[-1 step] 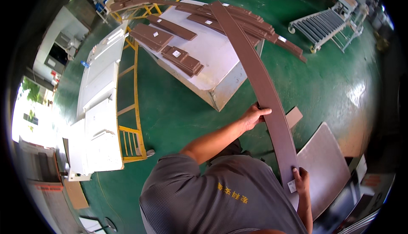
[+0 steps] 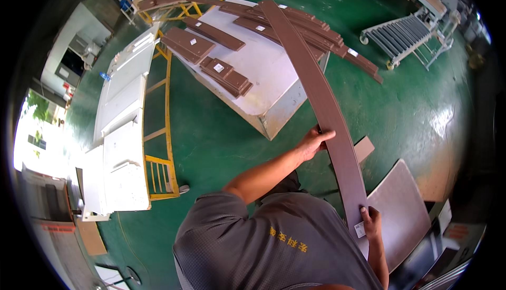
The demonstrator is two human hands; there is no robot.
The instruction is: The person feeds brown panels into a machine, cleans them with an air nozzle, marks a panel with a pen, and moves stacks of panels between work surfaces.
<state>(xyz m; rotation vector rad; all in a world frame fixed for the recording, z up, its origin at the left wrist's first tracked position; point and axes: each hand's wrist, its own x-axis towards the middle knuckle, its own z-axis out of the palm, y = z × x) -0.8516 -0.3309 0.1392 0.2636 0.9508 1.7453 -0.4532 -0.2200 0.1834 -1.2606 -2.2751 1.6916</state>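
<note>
At one end, the brown board (image 2: 322,100) bears a label (image 2: 360,230).

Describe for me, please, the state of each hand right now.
Left hand: closed on the long brown board, thumb on top.
Right hand: closed on the same board, near its white label.

At the centre, most of the left hand's fingers (image 2: 308,146) are hidden behind the long board (image 2: 328,100). The board's upper part covers some of the stacked planks (image 2: 316,33) behind it. Print on the label (image 2: 360,230) at lower right is too small to read. The bottom edge cuts off the shirt (image 2: 263,237); the machinery (image 2: 445,8) at upper right is blurred.
</note>
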